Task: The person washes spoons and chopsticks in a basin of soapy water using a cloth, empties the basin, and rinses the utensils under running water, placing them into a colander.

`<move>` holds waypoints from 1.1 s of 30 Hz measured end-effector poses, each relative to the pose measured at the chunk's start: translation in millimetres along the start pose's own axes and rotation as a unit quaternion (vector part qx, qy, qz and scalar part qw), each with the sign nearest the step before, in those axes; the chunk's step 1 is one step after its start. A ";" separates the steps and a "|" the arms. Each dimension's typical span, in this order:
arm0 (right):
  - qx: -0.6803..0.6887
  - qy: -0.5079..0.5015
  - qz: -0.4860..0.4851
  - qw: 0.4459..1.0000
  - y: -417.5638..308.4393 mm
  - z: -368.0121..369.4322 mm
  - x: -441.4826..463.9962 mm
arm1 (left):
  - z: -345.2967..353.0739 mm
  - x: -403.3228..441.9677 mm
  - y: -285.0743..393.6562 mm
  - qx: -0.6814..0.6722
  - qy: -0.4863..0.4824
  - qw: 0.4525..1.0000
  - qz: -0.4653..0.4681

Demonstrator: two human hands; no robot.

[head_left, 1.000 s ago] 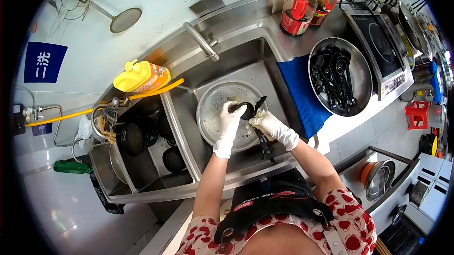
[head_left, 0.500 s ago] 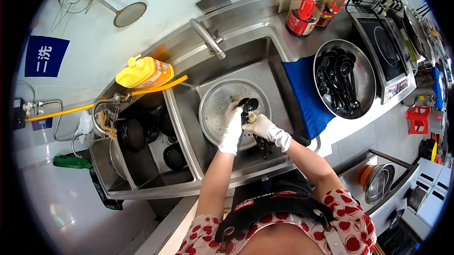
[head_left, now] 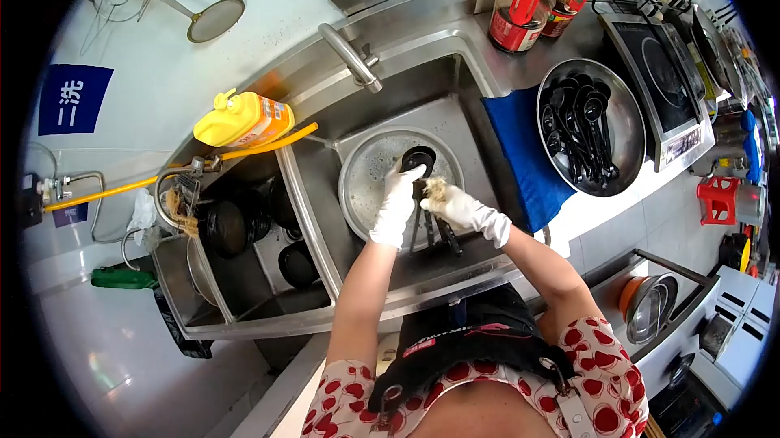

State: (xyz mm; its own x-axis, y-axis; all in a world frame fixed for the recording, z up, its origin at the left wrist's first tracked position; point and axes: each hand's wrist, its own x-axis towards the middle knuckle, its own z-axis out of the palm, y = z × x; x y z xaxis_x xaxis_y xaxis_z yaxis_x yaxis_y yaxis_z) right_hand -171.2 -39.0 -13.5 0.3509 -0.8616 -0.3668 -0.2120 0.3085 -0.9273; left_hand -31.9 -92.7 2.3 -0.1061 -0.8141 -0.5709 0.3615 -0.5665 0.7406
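My left hand (head_left: 396,204), in a white glove, is closed round several black spoons (head_left: 419,159). Their bowls point away from me and their handles hang down toward the sink's near edge. In my gloved right hand (head_left: 465,210) is a pale, fluffy scrubber (head_left: 437,189), pinched close beside the spoons. Both hands are over a round metal basin (head_left: 350,202) of cloudy, bubbly water, standing in the steel sink (head_left: 323,153). Part of the spoons is hidden behind my fingers.
At right, a steel bowl (head_left: 636,163) of black spoons rests beside a blue cloth (head_left: 528,162). Dark bowls (head_left: 223,227) fill the left compartment. A yellow bottle (head_left: 244,119), a yellow hose (head_left: 272,141) and the faucet (head_left: 349,56) border the sink; an induction cooker (head_left: 658,64) stands right.
My right hand with the scrubber has shifted slightly right and a little off the spoons. The spoons have turned in my left hand, and their bowls and handles show more.
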 end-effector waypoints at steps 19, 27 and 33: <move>0.102 0.164 0.111 0.975 -70.7 -17.1 -59.8 | 58.5 -1.9 43.5 -0.002 -0.110 0.991 0.074; -0.169 0.395 0.125 0.894 -46.8 -202.6 -139.9 | 78.9 0.1 24.0 0.051 -0.197 0.979 0.027; -0.213 0.382 0.178 0.881 21.9 -267.9 -140.1 | -111.1 50.8 -135.2 0.176 0.210 0.961 0.040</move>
State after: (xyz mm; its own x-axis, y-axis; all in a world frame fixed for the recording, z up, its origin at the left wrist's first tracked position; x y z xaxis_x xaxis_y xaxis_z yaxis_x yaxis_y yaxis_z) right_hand -469.4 -19.6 37.5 -0.4900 -0.8106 -0.3205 -0.5644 0.5753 -0.5921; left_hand 16.7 -43.3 -166.3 0.3189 -0.7759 -0.5443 0.0085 -0.5719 0.8203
